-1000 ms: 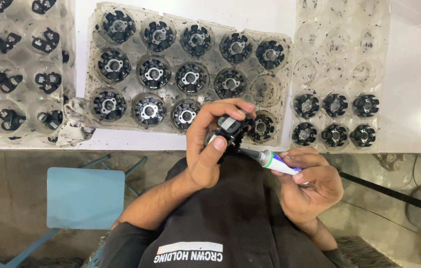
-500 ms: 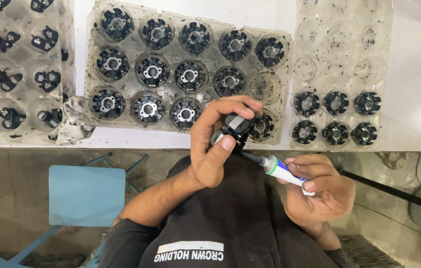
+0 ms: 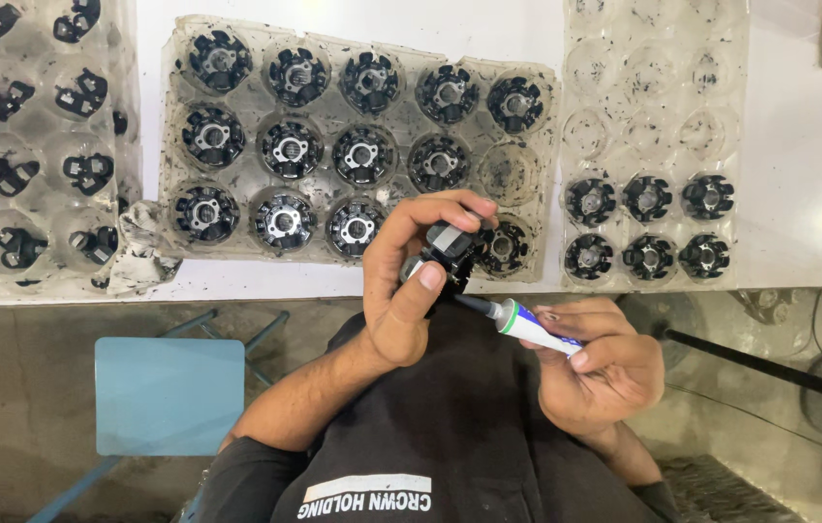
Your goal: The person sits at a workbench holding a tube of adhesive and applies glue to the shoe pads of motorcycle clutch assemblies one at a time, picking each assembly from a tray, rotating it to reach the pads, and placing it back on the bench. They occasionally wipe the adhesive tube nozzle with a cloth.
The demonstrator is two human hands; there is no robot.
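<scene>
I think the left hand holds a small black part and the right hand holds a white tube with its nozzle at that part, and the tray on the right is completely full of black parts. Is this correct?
Not quite. The head view shows the left hand holding the small black part and the right hand holding the white tube against it, but the tray on the right is only partly filled: its two lower rows hold black parts, its upper pockets are empty.

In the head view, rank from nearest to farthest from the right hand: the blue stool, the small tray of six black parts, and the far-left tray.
From the right hand:
1. Small tray of six black parts, just above it.
2. Blue stool, lower left.
3. Far-left tray, upper left corner.
</scene>
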